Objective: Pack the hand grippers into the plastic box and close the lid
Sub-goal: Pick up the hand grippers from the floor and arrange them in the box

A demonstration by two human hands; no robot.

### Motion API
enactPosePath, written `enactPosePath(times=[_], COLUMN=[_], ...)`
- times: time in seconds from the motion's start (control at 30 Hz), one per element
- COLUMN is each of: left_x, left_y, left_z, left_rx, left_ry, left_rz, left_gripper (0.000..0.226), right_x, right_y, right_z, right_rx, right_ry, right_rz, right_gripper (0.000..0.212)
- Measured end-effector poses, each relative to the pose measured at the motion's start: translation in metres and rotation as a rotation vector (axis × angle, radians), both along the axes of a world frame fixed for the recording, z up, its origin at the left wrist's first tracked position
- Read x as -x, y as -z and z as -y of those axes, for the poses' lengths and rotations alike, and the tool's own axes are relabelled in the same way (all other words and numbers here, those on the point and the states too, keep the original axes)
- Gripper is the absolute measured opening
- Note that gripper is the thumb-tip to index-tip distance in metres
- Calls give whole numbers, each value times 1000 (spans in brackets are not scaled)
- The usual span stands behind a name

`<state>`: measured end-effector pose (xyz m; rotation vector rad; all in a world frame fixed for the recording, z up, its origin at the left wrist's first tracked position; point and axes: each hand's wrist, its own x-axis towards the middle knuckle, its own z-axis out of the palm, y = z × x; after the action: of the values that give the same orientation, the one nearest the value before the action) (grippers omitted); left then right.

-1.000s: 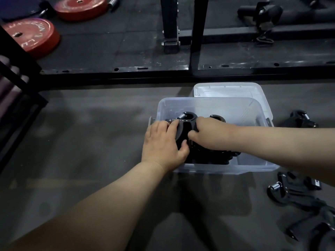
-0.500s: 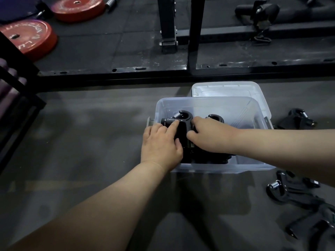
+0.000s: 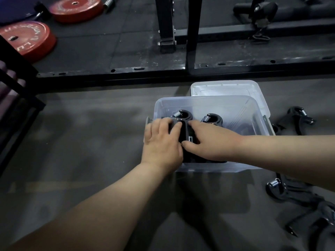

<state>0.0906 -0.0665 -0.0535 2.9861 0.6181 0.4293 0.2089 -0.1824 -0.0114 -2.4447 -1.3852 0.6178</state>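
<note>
Hand grippers (image 3: 186,131) lie in the plastic box (image 3: 250,113), my left hand (image 3: 161,142) pressing one flat-fingered, my right hand (image 3: 208,140) gripping it; seated proud, I reckon, it would foul the lid (image 3: 226,88).

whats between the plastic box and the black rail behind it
The white lid, on the floor behind the plastic box, short of the black rail; head view.

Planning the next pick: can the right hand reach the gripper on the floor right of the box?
Probably yes. The floor gripper lies uncovered beside the box, but the right hand holds a boxed gripper and must release first.
</note>
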Motion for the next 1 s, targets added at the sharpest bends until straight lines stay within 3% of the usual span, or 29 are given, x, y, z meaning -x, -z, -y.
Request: enactPosePath(times=[0.1, 0.23, 0.43, 1.0], left_x=[2, 5, 4, -10], left_y=[1, -5, -7, -9], left_z=[6, 16, 20, 17], left_rx=[-29, 80, 61, 6], left_ry=[154, 142, 101, 84], left_rz=[121, 148, 65, -45], left_gripper=[44, 49, 53, 57], right_x=[-1, -3, -15, -39], right_y=[2, 2, 9, 21], right_z=[5, 16, 39, 78], right_rx=[-17, -53, -151, -261], right_ry=[24, 72, 159, 309], right_rz=[-36, -83, -111, -142], right_gripper=[47, 45, 25, 26])
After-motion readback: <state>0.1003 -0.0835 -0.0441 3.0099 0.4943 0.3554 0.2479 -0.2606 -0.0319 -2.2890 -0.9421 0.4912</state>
